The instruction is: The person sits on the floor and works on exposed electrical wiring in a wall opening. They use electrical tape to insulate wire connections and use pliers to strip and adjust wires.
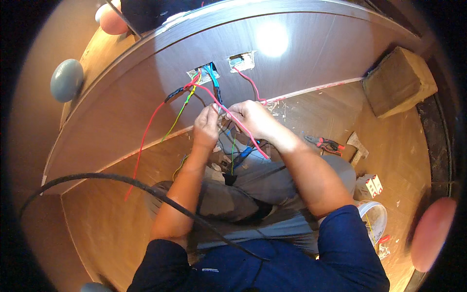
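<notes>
Blue wires (213, 75) come out of a cut-out box (190, 75) in the panel and run down into black tape (217, 94). The lower end of this taped bundle is pinched in the fingers of my left hand (206, 125). Right beside it, my right hand (250, 117) is closed, its fingertips meeting the left ones; what they grip is too small to make out. A loose pink-red wire (245, 127) passes in front of my fingers. From the same box hang a yellow-green wire (184, 108) and a red wire (152, 119), with black tape (174, 94) near the red one's top.
A second cut-out (242, 61) has one red wire (253, 83). On the floor to my right lie pliers (325, 144), a hatchet (358, 147), small boxes (369, 186) and a clear bucket (382, 219). A wooden block (400, 82) stands far right. A black cable (121, 179) arches across my left arm.
</notes>
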The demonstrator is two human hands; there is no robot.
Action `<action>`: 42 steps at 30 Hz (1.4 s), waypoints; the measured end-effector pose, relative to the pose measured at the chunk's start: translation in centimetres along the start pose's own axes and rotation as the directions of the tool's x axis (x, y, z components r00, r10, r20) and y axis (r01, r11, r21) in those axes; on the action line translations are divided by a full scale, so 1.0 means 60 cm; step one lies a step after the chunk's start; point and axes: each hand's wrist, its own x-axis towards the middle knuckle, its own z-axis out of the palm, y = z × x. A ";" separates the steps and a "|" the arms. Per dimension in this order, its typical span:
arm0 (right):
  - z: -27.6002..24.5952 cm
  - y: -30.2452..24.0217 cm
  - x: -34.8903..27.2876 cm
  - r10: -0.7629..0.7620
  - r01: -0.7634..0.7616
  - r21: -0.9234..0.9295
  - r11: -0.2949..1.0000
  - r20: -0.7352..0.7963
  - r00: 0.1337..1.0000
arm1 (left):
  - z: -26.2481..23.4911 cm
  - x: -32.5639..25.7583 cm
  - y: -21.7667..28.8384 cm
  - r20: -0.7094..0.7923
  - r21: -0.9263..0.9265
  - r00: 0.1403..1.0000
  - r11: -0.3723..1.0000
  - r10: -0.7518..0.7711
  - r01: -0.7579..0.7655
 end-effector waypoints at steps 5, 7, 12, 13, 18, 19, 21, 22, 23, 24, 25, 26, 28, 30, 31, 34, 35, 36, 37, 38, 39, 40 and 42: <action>0.012 -0.004 0.001 0.086 -0.090 0.050 0.995 0.072 0.994 | -0.001 -0.008 0.034 -0.193 -0.266 0.971 0.945 0.140 -0.190; 0.018 -0.007 0.000 0.068 -0.071 0.062 0.996 0.049 0.996 | 0.023 0.016 0.044 -0.123 -0.398 0.985 0.915 -0.124 0.065; 0.014 -0.006 -0.011 0.029 -0.030 0.035 0.999 0.008 1.000 | 0.036 0.027 0.025 0.136 -0.151 0.966 0.959 -0.219 0.239; 0.012 -0.001 -0.012 0.056 -0.057 0.030 0.998 0.028 0.998 | 0.029 0.018 0.019 0.119 -0.067 0.959 0.962 -0.255 0.264; 0.020 0.026 -0.005 -0.060 0.052 -0.099 0.994 -0.087 0.994 | -0.010 -0.031 0.025 -0.046 -0.037 0.989 0.990 -0.138 0.136; 0.026 0.027 -0.001 -0.099 0.088 -0.118 0.989 -0.094 0.991 | -0.011 -0.030 0.031 -0.085 -0.065 0.994 0.996 -0.073 0.068; 0.037 0.022 0.000 -0.101 0.094 -0.108 0.990 -0.064 0.993 | -0.009 -0.019 0.041 -0.194 -0.115 0.974 0.984 0.114 -0.138; 0.040 0.015 -0.004 -0.064 0.061 -0.083 0.995 -0.032 0.997 | -0.006 -0.011 0.045 -0.128 -0.206 0.990 0.974 0.064 -0.090; 0.043 0.006 -0.008 0.001 -0.002 -0.070 0.998 -0.019 1.000 | 0.003 0.002 0.046 -0.047 -0.253 0.989 0.959 -0.143 0.126; 0.036 -0.003 -0.019 -0.076 0.076 -0.031 0.997 0.011 0.997 | 0.005 0.011 0.046 0.033 -0.127 0.989 0.981 -0.142 0.145; 0.041 -0.018 -0.021 -0.106 0.105 -0.190 0.976 0.008 0.994 | 0.007 0.018 0.045 0.119 0.005 0.963 0.970 -0.240 0.241; 0.033 -0.027 -0.030 -0.117 0.100 -0.317 0.943 -0.035 0.992 | 0.009 0.023 0.043 0.196 -0.169 0.897 0.888 -0.396 0.429; 0.014 -0.041 -0.036 -0.024 -0.005 -0.469 0.883 -0.056 0.998 | 0.012 0.023 0.038 0.298 -0.405 0.844 0.742 -0.445 0.534; -0.009 -0.042 -0.024 -0.032 -0.057 -0.551 0.832 -0.150 0.988 | 0.013 0.017 0.033 0.380 -0.548 0.769 0.544 -0.515 0.635; -0.011 -0.041 -0.014 -0.189 0.024 -0.471 0.882 -0.307 0.933 | 0.015 0.016 0.030 0.371 -0.578 0.765 0.513 -0.527 0.634; 0.003 -0.031 0.026 -0.437 0.306 -0.356 0.883 -0.386 0.812 | 0.016 0.016 0.025 0.304 -0.623 0.863 0.600 -0.405 0.501; 0.009 -0.025 0.032 -0.313 0.237 -0.270 0.933 -0.286 0.906 | 0.015 0.017 0.023 0.240 -0.544 0.909 0.729 -0.340 0.416; 0.019 -0.019 0.029 0.003 0.013 0.102 0.995 -0.156 0.988 | 0.013 0.019 0.021 0.186 -0.447 0.946 0.834 -0.265 0.322; 0.019 -0.012 0.033 0.017 0.010 0.185 0.983 -0.140 0.990 | 0.011 0.019 0.019 0.163 -0.334 0.966 0.910 -0.201 0.246; 0.019 -0.006 0.031 0.090 -0.069 0.257 0.964 -0.069 0.994 | 0.009 0.020 0.017 0.156 -0.310 0.958 0.909 -0.240 0.278; 0.017 0.000 0.033 0.159 -0.153 0.319 0.935 0.010 0.987 | 0.008 0.020 0.015 0.148 -0.278 0.971 0.934 -0.189 0.224; 0.010 0.004 0.037 0.088 -0.092 0.234 0.968 0.025 0.996 | 0.007 0.019 0.012 0.145 -0.229 0.969 0.946 -0.200 0.229; 0.003 0.004 0.046 0.097 -0.102 0.066 0.993 0.076 0.992 | 0.010 0.019 0.008 0.111 -0.163 0.962 0.951 -0.249 0.265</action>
